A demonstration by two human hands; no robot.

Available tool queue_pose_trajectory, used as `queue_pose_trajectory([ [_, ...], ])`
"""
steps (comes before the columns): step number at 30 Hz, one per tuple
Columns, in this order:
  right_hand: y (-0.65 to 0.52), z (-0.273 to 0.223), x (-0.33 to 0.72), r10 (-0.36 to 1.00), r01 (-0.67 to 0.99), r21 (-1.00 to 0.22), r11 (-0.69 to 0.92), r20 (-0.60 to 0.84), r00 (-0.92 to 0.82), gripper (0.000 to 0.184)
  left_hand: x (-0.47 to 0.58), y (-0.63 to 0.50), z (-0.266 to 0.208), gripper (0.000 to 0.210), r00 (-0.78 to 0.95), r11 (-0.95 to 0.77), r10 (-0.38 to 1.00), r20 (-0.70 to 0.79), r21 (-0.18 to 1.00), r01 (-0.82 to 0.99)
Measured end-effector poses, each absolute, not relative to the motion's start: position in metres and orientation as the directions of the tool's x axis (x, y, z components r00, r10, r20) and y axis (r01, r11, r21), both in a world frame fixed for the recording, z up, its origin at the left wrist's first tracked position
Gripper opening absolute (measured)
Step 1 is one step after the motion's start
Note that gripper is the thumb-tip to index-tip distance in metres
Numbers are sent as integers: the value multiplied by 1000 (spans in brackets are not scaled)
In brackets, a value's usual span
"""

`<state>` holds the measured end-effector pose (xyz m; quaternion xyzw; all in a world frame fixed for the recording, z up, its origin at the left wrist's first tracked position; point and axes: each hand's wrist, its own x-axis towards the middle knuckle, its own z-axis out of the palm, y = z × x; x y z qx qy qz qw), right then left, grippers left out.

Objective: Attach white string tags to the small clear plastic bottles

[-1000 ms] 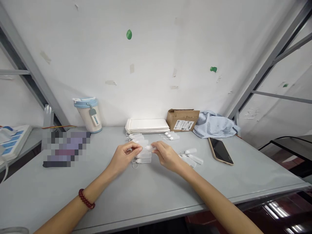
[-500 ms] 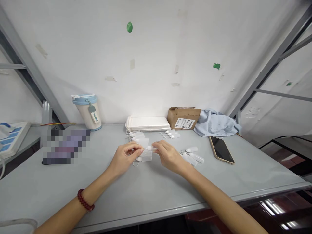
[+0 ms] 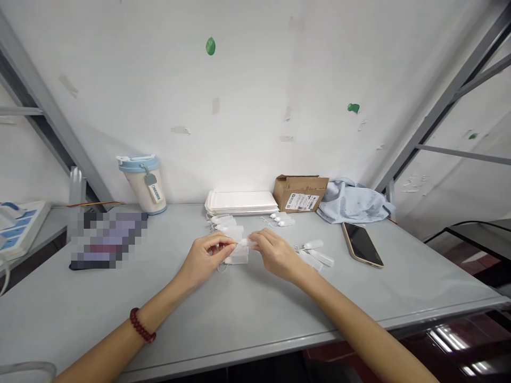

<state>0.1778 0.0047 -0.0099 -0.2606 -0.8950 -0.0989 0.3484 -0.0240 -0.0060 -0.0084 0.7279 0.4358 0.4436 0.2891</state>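
Observation:
A small translucent plastic squeeze bottle (image 3: pixel 245 242) with a white cap lies sideways between my two hands. My right hand (image 3: pixel 276 256) is closed around its body, with the fingers hiding most of it. At the cap end, the thumb and forefinger of my left hand (image 3: pixel 206 256) pinch the thin tip; fine detail there is hidden. Beneath and behind are several like bottles (image 3: pixel 232 231) in a row, with thin loops at their cap ends. Right of my right hand lies another group of bottles (image 3: pixel 322 258), and farther back a smaller group of bottles (image 3: pixel 286 222).
Along the wall stand a lidded tumbler (image 3: pixel 142 186), a stack of white packets (image 3: pixel 243 201), a cardboard box (image 3: pixel 300 192) and a light blue cloth (image 3: pixel 353 202). A phone (image 3: pixel 362 244) lies at the right; a blurred dark item (image 3: pixel 109 242) at the left. The grey table (image 3: pixel 239 324) ends in front.
Almost nothing differs: the whole view has shifted very slightly. Both hands keep the same hold on the bottle.

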Motion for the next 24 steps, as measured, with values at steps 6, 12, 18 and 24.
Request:
queue_pose_trajectory([
  [6,4,-2,177,453,527,-114,842,682,-575,16,-24,-6,-6,13,196,-494,869,455,768,407],
  [12,6,-5,179,500,545,-161,823,662,-559,17,-24,-7,-5,16,185,-493,869,459,768,409],
  [18,7,-4,180,554,539,-237,808,616,-560,18,-28,-1,-4,18,134,-413,910,392,831,372],
  [24,21,0,197,694,662,-323,676,579,-427,17,-46,21,-4,24,-208,-157,958,199,967,203],
])
